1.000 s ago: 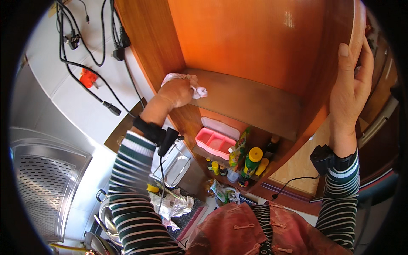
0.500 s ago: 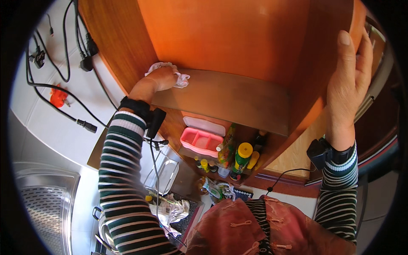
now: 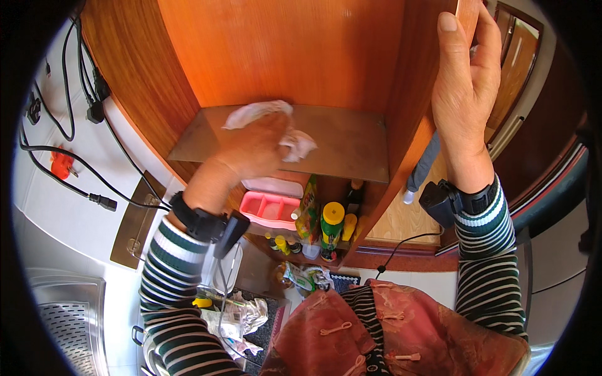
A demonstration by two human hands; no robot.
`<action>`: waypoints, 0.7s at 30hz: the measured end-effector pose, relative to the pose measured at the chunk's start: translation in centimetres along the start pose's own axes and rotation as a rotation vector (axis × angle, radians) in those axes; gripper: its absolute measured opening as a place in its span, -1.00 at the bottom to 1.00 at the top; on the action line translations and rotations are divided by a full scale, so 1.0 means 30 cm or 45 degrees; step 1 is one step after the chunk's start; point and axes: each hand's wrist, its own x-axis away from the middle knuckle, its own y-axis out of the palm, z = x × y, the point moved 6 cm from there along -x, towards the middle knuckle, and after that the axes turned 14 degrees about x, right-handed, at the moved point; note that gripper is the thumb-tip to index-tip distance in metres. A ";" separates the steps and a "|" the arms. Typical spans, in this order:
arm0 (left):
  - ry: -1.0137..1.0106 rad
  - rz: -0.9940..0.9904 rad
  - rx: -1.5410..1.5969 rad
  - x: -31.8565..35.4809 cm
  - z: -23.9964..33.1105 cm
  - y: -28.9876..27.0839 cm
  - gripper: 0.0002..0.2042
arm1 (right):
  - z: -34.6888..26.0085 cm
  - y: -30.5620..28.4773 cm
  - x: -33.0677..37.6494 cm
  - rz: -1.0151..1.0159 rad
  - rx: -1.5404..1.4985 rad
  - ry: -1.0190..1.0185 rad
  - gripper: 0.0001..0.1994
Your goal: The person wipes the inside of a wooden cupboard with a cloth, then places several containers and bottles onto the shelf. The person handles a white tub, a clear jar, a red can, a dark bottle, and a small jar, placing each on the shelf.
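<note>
My left hand [image 3: 254, 147] presses a crumpled white cloth [image 3: 295, 141] against the wooden shelf [image 3: 351, 150] inside an orange-brown cabinet. The hand is blurred. My right hand [image 3: 467, 94] lies flat with fingers together along the edge of the open cabinet door [image 3: 467, 12] at the upper right. Both forearms wear striped sleeves and a black wrist device.
Below the shelf stand a pink tray [image 3: 273, 210], a yellow-capped green bottle [image 3: 330, 229] and small bottles. Black cables and plugs [image 3: 94, 113] hang on the white wall at left. A metal sink [image 3: 56, 319] is at lower left. Crumpled wrappers [image 3: 241, 316] lie below.
My left hand has slid the cloth along the shelf from its left end toward the middle. My right hand stays on the door edge.
</note>
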 end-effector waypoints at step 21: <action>0.710 0.888 0.040 0.129 0.281 0.221 -0.65 | 0.023 -0.044 0.012 0.033 0.336 0.158 -0.67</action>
